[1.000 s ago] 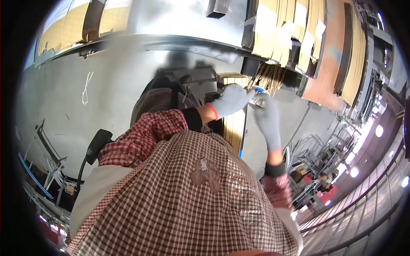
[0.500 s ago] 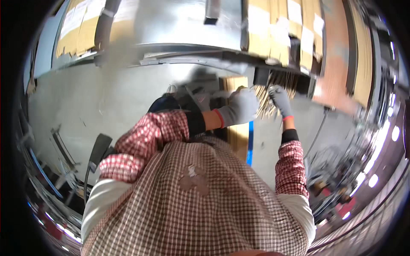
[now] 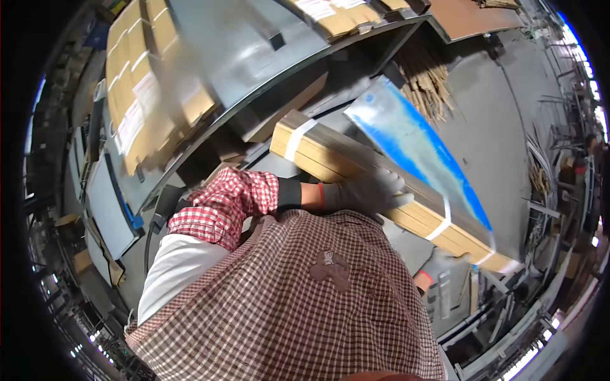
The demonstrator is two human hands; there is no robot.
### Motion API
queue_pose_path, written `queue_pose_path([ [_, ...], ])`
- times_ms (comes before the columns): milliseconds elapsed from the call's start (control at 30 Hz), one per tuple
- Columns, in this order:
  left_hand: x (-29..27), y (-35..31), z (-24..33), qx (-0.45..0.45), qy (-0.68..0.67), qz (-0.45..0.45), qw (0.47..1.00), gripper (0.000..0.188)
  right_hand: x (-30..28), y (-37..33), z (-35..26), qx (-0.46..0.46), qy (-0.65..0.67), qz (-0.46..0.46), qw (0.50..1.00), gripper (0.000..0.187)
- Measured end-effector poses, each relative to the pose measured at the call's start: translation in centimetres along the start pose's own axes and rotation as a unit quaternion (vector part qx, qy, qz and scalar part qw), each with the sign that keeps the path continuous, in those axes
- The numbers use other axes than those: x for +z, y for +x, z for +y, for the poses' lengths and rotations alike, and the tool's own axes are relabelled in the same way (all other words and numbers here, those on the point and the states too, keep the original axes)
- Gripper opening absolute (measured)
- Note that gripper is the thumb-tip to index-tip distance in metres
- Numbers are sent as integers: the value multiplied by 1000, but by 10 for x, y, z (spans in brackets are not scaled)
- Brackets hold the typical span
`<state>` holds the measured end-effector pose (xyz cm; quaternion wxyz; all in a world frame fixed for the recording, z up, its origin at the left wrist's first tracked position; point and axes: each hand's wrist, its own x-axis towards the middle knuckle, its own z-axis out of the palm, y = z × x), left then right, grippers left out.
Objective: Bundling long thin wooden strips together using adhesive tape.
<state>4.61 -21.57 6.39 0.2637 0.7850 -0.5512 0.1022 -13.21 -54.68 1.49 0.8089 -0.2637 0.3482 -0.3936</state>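
A long, narrow bundle of tan cardboard-like pieces (image 3: 419,219), bound with white straps, slants across in front of me from upper left to lower right. My left hand (image 3: 359,190), in a grey glove, is closed on its middle at the near side, slightly blurred. Toward the lower right end, my right hand (image 3: 441,261), also gloved, grips the bundle's near edge from below. Part of that hand and most of the right forearm are hidden. Beyond the bundle lies a blue and silvery sheet-like piece (image 3: 416,140), tapering toward the lower right.
A metal table (image 3: 225,47) stands ahead, carrying strapped tan bundles (image 3: 136,89) at left and more cardboard bundles (image 3: 337,16) at right. Many thin sticks (image 3: 422,82) lie under its right side. Metal frames and racks (image 3: 546,155) stand at the far right.
My view has turned. Both hands have left the stick pile area and now hold the long strapped bundle, which earlier lay partly hidden below my left hand. The blue sheet is now mostly exposed.
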Motion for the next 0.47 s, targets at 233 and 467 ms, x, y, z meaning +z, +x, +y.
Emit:
queue_pose_path([
  [233,-15,-30,49,-178,-181,231,939,54,-12,-54,41,-52,-485,-320,812,47],
  [467,-80,-83,12,-419,-558,224,680,65,107,-144,203,69,-471,-643,599,73],
])
